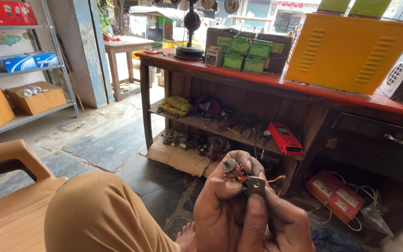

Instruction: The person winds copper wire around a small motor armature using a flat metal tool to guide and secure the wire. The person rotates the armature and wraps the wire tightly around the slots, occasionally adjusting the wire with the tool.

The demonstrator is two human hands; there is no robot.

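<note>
Both my hands are raised together at the bottom centre over my lap. My left hand [222, 210] grips a small motor armature [232, 170] with copper windings and a round metal end. My right hand [283, 221] pinches a small grey metal square piece [256, 185] with a hole in it, pressed against the armature. Thin orange wire [276, 178] sticks out to the right of it. My knee in tan cloth [99, 210] fills the lower left, and my bare toes [186, 235] rest on the stone floor.
A red-topped wooden workbench [276, 81] carries green boxes [246, 55], a big yellow metal casing [348, 49] and a fan base [190, 49]. Its lower shelf [211, 123] holds tools and parts. A red device [336, 195] lies on the floor, and a plastic chair [10, 186] stands at left.
</note>
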